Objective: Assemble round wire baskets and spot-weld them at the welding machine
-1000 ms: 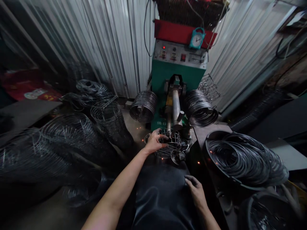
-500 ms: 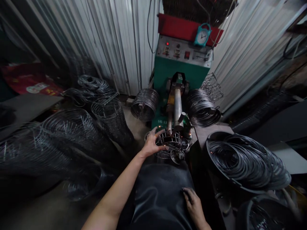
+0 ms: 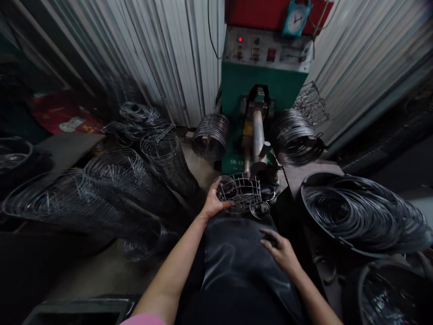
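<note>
A round wire basket (image 3: 248, 189) sits at the end of the welding arms of a green machine (image 3: 264, 83). My left hand (image 3: 214, 202) grips its left side, thumb along the near edge and fingers round the outside. A small wire ring (image 3: 225, 184) shows by those fingers, at the basket's left. My right hand (image 3: 278, 248) hangs over the black apron (image 3: 237, 253), thumb and fingers apart, holding nothing. The fingertips look dark. A thick metal arm (image 3: 259, 131) reaches from the machine down to the basket's far rim.
Wire coils (image 3: 210, 137) hang left of the machine, with more rings (image 3: 297, 137) on its right. Tall stacks of wire hoops (image 3: 115, 167) stand at left. A tub (image 3: 306, 216) of wire rings is at right, a second bucket (image 3: 363, 293) nearer me.
My left hand has closed from a spread pose onto the basket's side. My right hand has lifted off the apron and moved forward. Sparks near the basket are gone; the view has shifted.
</note>
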### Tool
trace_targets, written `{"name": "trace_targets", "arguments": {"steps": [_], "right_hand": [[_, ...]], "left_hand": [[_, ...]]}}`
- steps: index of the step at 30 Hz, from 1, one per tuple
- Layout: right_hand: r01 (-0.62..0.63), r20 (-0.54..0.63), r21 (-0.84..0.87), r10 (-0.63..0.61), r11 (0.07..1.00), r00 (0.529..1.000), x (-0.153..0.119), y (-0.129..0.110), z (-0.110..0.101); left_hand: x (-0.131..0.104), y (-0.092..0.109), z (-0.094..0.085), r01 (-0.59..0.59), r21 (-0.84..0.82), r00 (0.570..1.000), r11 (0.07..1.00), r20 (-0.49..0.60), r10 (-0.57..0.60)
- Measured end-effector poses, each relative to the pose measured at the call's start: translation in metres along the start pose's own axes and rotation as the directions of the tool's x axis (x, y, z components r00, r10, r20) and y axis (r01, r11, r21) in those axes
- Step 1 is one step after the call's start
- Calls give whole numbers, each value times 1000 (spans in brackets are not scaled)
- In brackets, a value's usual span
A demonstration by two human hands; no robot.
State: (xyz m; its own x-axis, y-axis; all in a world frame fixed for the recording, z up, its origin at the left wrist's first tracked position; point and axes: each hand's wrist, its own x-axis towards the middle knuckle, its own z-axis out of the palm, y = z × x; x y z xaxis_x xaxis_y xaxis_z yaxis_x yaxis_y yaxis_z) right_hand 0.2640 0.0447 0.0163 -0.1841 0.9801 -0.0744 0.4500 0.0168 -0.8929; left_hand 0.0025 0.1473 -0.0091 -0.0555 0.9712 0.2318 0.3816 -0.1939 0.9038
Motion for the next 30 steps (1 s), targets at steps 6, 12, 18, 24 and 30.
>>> {"name": "trace_targets", "arguments": {"steps": [6, 12, 18, 24, 30], "right_hand": [[7, 146, -35, -2, 999, 989, 44, -73, -4], [-33, 203, -82, 50, 996, 978, 61, -73, 6], [-16, -103, -344, -21, 939, 995, 61, -62, 19], [222, -17, -329, -241, 918, 970, 53, -47, 25], [417, 188, -312, -375, 854, 908, 58, -45, 10]], "left_hand": [[-16, 21, -15, -81, 290, 995, 954, -40, 97], [-28, 32, -9, -137, 322, 985, 937, 142, 95], [-35, 68, 8, -269, 455, 953, 849, 256, 165], [-27, 78, 9, -274, 474, 951, 837, 260, 164], [-20, 74, 6, -211, 449, 963, 868, 248, 106]]}}
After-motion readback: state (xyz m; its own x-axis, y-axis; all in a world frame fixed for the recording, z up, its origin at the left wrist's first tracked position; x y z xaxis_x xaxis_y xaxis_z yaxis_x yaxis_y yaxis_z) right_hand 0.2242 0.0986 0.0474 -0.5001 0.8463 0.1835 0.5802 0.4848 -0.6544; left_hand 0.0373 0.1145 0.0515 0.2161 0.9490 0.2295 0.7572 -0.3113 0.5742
